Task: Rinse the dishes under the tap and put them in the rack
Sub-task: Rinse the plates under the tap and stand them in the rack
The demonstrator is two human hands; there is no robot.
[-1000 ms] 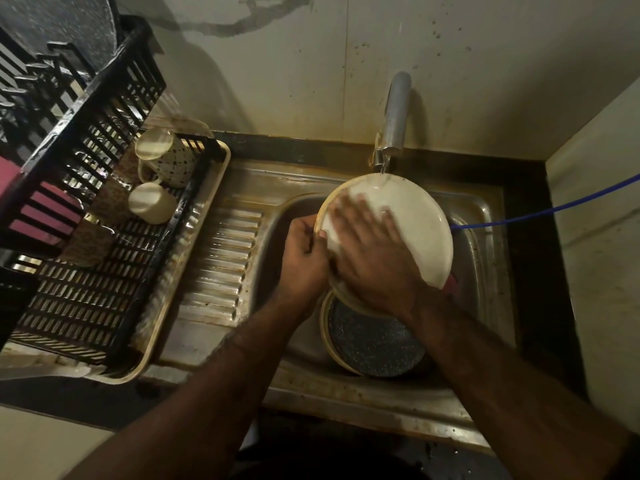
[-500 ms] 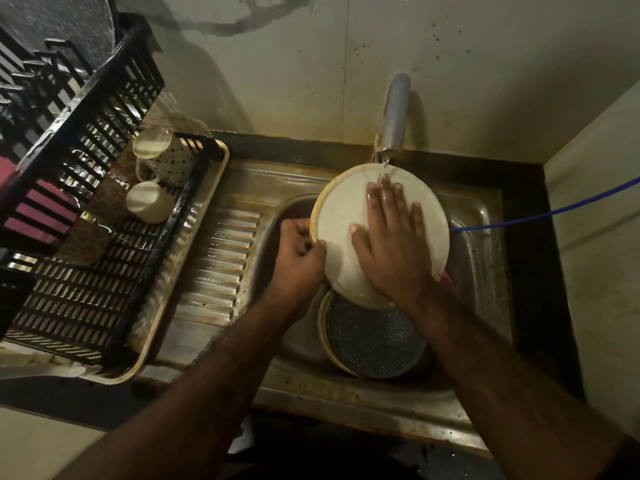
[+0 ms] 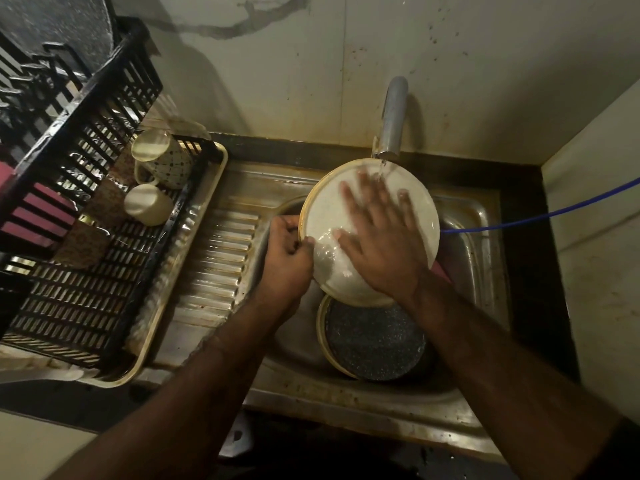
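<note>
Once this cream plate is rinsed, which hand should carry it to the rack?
Left. The left hand already grips the round cream plate by its rim, nearest the black slatted rack; the right hand lies flat on it.

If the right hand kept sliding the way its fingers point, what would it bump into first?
The right hand lies flat on the plate, fingers pointing up toward the tap. It would probably meet the water stream first, then the tap's spout, though depth is hard to judge here.

A home kitchen, going by the steel sink [image 3: 478,216] with running tap [image 3: 393,116] at twelve o'clock, black dish rack [image 3: 86,188] holding mugs [image 3: 149,204] at ten o'clock.
</note>
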